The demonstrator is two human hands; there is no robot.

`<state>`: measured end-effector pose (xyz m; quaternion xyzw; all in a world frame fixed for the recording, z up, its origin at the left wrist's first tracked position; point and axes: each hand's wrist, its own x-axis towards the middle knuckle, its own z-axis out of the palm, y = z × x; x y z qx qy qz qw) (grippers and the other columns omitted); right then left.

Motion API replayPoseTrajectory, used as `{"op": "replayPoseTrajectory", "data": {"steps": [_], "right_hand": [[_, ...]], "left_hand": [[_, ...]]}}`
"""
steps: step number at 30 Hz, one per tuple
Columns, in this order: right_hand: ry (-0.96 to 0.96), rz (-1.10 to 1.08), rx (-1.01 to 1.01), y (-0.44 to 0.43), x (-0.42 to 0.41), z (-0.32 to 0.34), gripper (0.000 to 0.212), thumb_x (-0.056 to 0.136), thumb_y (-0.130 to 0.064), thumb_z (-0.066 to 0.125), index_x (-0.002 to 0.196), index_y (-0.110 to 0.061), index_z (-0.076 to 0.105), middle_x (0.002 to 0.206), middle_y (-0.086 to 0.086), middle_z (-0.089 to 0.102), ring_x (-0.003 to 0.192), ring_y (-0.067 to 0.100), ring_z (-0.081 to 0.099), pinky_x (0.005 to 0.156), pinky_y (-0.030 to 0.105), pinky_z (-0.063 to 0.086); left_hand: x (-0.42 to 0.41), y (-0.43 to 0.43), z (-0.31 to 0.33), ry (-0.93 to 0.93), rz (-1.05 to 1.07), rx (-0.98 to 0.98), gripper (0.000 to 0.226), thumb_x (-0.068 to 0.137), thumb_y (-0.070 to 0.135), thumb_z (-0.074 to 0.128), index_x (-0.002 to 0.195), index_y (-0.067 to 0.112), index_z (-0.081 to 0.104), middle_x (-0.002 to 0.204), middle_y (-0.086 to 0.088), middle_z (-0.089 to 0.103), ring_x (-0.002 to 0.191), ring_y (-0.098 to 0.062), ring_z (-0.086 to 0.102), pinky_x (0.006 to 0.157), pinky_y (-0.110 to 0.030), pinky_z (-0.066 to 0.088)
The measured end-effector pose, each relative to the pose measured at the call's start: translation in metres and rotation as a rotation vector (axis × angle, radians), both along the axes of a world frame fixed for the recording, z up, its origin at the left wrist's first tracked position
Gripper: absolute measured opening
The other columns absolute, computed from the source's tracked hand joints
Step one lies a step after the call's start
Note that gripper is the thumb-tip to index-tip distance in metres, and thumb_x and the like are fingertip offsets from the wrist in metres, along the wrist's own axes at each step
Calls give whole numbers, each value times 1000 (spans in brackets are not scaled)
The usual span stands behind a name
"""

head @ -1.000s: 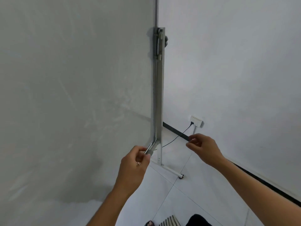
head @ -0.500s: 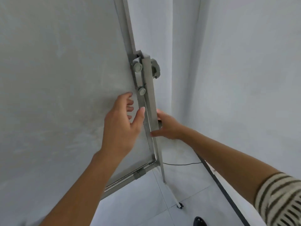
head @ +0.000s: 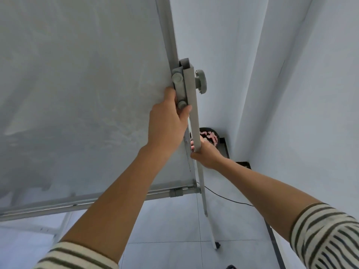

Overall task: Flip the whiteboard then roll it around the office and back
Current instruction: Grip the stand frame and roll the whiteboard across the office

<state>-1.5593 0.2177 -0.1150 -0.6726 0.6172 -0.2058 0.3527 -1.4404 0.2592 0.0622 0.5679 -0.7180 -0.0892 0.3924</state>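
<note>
The whiteboard (head: pixel 77 98) fills the left of the view, its smudged white face tilted, with a metal frame along its bottom edge. Its grey upright stand post (head: pixel 192 105) runs down the board's right edge, with a pivot bracket and a round locking knob (head: pixel 201 81) near the top. My left hand (head: pixel 167 123) is closed around the board's right edge and the bracket just below the pivot. My right hand (head: pixel 206 154) grips the post lower down from behind. The post's leg ends in a small caster (head: pixel 217 245) on the floor.
White walls meet in a corner close behind the post. A dark bin (head: pixel 210 135) with pink and white scraps stands in that corner. A black cable (head: pixel 223 197) trails across the pale tiled floor, and a black skirting strip (head: pixel 274 243) runs along the right wall.
Both hands rose from the board's lower corner to the post. My left hand went from an open palm on the board to a closed grip at the bracket. The view tilted up and closer.
</note>
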Motion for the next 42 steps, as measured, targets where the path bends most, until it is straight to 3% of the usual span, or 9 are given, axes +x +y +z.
{"op": "replayPoseTrajectory", "data": {"steps": [11,15,17,20,22,24,29,37,42], "right_hand": [[-10,-81,35,107,15,6,24,76,-17,59,96,-15,46,79,5,57,74,25,57,73,49,53],[-5,-125,19,161,23,8,49,78,-16,58,124,-15,41,81,6,60,76,27,59,73,49,56],[-6,-130,13,186,26,8,52,79,-15,59,128,-15,39,77,1,57,76,26,58,71,46,55],[-24,-131,14,222,31,5,42,80,-16,60,118,-15,43,76,-1,54,75,26,57,68,44,54],[-41,-122,6,245,34,5,33,80,-17,62,108,-17,44,76,-3,52,74,24,54,61,35,50],[-60,-95,-6,267,35,4,34,80,-18,64,109,-15,47,82,-1,55,77,24,54,59,31,46],[-107,-59,-21,322,35,-1,44,76,-25,66,114,-12,50,101,9,68,89,30,64,76,50,57],[-67,-4,-52,413,15,-3,40,71,-30,69,100,-12,48,83,6,62,77,30,60,66,47,54],[-46,30,6,478,2,-4,38,70,-33,70,99,-14,55,89,7,66,83,29,60,72,45,54]], "left_hand": [[13,94,-5,21,-68,3,24,89,19,62,102,7,46,83,-10,68,71,-27,66,67,-39,57],[20,138,-8,35,-109,-17,25,89,19,62,103,6,46,84,-10,68,72,-29,66,68,-42,57],[23,161,-8,38,-115,-1,25,89,19,61,104,7,45,85,-10,68,73,-29,67,69,-43,58],[30,195,-8,38,-135,17,27,89,20,61,105,8,44,86,-11,69,73,-28,68,69,-44,58],[34,217,-8,41,-138,21,31,86,23,64,105,9,44,83,-9,69,71,-28,68,67,-43,58],[35,240,-6,35,-117,13,40,82,32,68,104,11,43,78,-6,69,67,-27,67,64,-42,57],[31,297,-7,31,-16,4,56,77,41,73,113,11,42,83,-8,70,71,-29,68,68,-44,58],[4,406,-9,86,54,21,56,76,36,75,111,10,40,99,-5,68,80,-24,70,73,-35,60],[-7,472,-12,76,50,6,56,75,33,76,110,12,38,101,-4,68,84,-25,70,75,-38,60]]}}
